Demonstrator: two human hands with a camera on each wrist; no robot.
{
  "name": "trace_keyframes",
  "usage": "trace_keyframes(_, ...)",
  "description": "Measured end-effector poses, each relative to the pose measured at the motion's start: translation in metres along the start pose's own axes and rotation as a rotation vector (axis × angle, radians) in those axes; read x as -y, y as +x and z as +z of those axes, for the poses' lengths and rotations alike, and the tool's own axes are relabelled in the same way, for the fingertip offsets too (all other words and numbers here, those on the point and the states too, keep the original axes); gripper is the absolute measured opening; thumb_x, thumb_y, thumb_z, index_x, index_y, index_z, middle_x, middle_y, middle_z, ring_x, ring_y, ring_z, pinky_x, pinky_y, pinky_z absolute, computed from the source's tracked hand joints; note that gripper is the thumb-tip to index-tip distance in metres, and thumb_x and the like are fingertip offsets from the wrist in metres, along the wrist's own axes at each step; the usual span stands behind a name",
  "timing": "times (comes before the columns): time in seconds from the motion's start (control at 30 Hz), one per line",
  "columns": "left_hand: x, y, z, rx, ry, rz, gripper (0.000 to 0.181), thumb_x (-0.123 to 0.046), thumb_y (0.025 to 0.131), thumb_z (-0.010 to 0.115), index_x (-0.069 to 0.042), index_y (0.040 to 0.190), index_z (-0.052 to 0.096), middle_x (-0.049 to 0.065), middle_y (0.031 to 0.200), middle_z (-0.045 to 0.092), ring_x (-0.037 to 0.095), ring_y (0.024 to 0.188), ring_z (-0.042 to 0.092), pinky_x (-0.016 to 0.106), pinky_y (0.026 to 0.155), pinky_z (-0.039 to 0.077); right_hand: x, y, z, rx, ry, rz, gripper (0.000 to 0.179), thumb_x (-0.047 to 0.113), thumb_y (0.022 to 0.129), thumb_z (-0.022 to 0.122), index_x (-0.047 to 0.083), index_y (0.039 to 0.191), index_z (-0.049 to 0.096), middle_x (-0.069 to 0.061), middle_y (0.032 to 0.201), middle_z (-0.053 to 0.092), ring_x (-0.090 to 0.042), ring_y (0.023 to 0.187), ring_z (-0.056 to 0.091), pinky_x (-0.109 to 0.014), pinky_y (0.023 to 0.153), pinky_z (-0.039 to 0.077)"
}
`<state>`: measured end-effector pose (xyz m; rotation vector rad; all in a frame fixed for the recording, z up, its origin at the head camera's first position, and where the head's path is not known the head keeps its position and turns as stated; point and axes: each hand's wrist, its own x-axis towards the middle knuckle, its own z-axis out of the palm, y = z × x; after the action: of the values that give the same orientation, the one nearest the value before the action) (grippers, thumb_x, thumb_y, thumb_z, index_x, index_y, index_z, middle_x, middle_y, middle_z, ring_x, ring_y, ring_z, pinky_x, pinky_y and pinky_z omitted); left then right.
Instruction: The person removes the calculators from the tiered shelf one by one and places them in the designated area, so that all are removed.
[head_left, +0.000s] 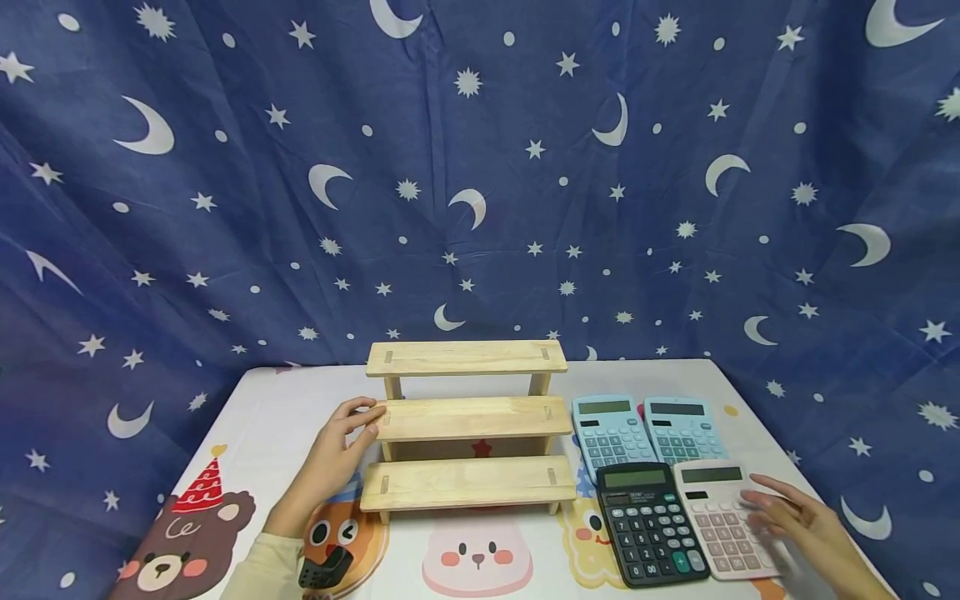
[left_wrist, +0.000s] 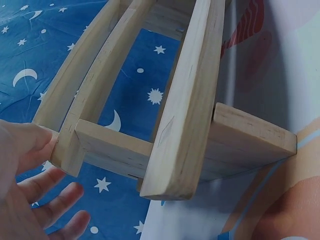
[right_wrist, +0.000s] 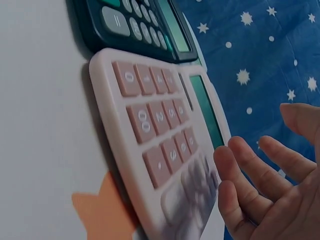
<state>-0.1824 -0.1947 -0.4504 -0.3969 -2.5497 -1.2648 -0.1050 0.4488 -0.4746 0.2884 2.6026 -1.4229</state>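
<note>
A three-tier wooden display stand (head_left: 472, 417) rests on the table. My left hand (head_left: 339, 450) holds the left end of its middle board; in the left wrist view, the thumb side of that hand (left_wrist: 30, 185) meets the board's end, and the other fingers spread below it. A pink calculator (head_left: 723, 517) lies flat at the right. Beside its right edge is my right hand (head_left: 802, 521), fingers loosely extended and holding nothing. In the right wrist view, the fingertips (right_wrist: 225, 155) come right up to the calculator's screen side.
Left of the pink calculator lies a black calculator (head_left: 648, 525). Behind them are two light-blue calculators, one on the left (head_left: 611, 433) and one on the right (head_left: 682, 429). The white tablecloth (head_left: 300, 400) has cartoon prints. A blue star-patterned curtain (head_left: 480, 167) hangs behind the table.
</note>
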Motion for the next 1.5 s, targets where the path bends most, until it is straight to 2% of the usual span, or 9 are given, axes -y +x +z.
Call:
trace_keyframes(0.17, -0.003, -0.001, 0.000, -0.002, -0.009, 0.000, 0.033, -0.009, 0.102, 0.056, 0.001, 0.132, 0.065, 0.021, 0.138, 0.056, 0.043, 0.134, 0.050, 0.067, 0.103, 0.042, 0.009, 0.000, 0.010, -0.064, -0.021, -0.074, 0.059, 0.037, 0.106, 0.052, 0.003, 0.152, 0.040, 0.036, 0.102, 0.064, 0.005, 0.089, 0.069, -0.026, 0.075, 0.058)
trace_keyframes(0.33, -0.005, -0.002, -0.001, -0.008, 0.002, -0.003, 0.031, -0.011, 0.103, 0.056, -0.002, 0.131, 0.067, 0.018, 0.138, 0.058, 0.042, 0.135, 0.050, 0.066, 0.105, 0.041, 0.021, 0.002, 0.021, -0.096, -0.103, -0.111, 0.065, 0.040, 0.106, 0.050, -0.005, 0.151, 0.036, 0.008, 0.112, 0.075, 0.006, 0.088, 0.069, -0.023, 0.074, 0.058)
trace_keyframes(0.4, -0.007, -0.002, -0.001, -0.009, 0.007, -0.005, 0.031, -0.012, 0.103, 0.057, -0.003, 0.131, 0.067, 0.017, 0.138, 0.059, 0.042, 0.135, 0.050, 0.065, 0.107, 0.040, 0.025, 0.003, 0.025, -0.114, -0.107, -0.157, 0.061, 0.036, 0.106, 0.051, -0.005, 0.150, 0.038, 0.005, 0.112, 0.076, 0.004, 0.086, 0.070, -0.024, 0.073, 0.058)
trace_keyframes(0.6, -0.011, -0.003, -0.004, -0.008, 0.024, -0.001, 0.031, -0.012, 0.103, 0.058, -0.002, 0.131, 0.067, 0.016, 0.137, 0.059, 0.041, 0.135, 0.051, 0.062, 0.109, 0.040, 0.034, 0.005, 0.039, -0.148, -0.079, -0.353, 0.048, 0.017, 0.105, 0.055, -0.011, 0.142, 0.045, 0.031, 0.105, 0.067, -0.001, 0.086, 0.071, -0.021, 0.074, 0.058)
trace_keyframes(0.9, -0.022, -0.004, -0.008, -0.014, 0.062, 0.032, 0.032, -0.014, 0.103, 0.057, -0.003, 0.132, 0.066, 0.016, 0.136, 0.059, 0.041, 0.133, 0.053, 0.062, 0.107, 0.041, 0.054, 0.010, 0.052, -0.162, -0.083, -0.480, 0.043, 0.007, 0.101, 0.059, -0.010, 0.140, 0.050, 0.031, 0.108, 0.065, 0.002, 0.090, 0.071, -0.014, 0.077, 0.055)
trace_keyframes(0.97, -0.025, -0.004, -0.008, -0.014, 0.070, 0.037, 0.032, -0.015, 0.103, 0.057, -0.004, 0.132, 0.067, 0.015, 0.135, 0.060, 0.040, 0.132, 0.053, 0.061, 0.105, 0.042, 0.058, 0.011, 0.054, -0.172, -0.103, -0.509, 0.042, 0.007, 0.101, 0.059, -0.010, 0.139, 0.051, 0.027, 0.108, 0.068, 0.001, 0.089, 0.071, -0.014, 0.076, 0.055)
trace_keyframes(1.2, -0.035, -0.006, -0.008, 0.006, 0.045, 0.037, 0.033, -0.016, 0.103, 0.057, -0.005, 0.133, 0.066, 0.013, 0.137, 0.058, 0.038, 0.133, 0.053, 0.059, 0.095, 0.053, 0.080, 0.010, 0.068, -0.214, -0.211, -0.516, 0.041, 0.014, 0.102, 0.060, -0.001, 0.140, 0.055, -0.022, 0.116, 0.073, 0.004, 0.093, 0.068, -0.019, 0.078, 0.055)
trace_keyframes(1.37, -0.041, -0.006, -0.008, 0.007, 0.041, 0.064, 0.032, -0.015, 0.103, 0.057, -0.006, 0.132, 0.067, 0.012, 0.136, 0.059, 0.036, 0.127, 0.057, 0.053, 0.083, 0.059, 0.094, 0.012, 0.073, -0.241, -0.253, -0.545, 0.041, 0.017, 0.101, 0.063, 0.004, 0.140, 0.057, -0.019, 0.117, 0.073, 0.015, 0.097, 0.058, -0.020, 0.078, 0.055)
trace_keyframes(1.5, -0.047, -0.006, -0.007, -0.003, 0.075, 0.099, 0.031, -0.013, 0.103, 0.057, -0.005, 0.131, 0.068, 0.014, 0.136, 0.060, 0.035, 0.123, 0.059, 0.045, 0.076, 0.059, 0.104, 0.012, 0.076, -0.242, -0.259, -0.580, 0.041, 0.014, 0.100, 0.063, 0.005, 0.140, 0.057, -0.019, 0.116, 0.073, 0.013, 0.096, 0.060, -0.021, 0.077, 0.055)
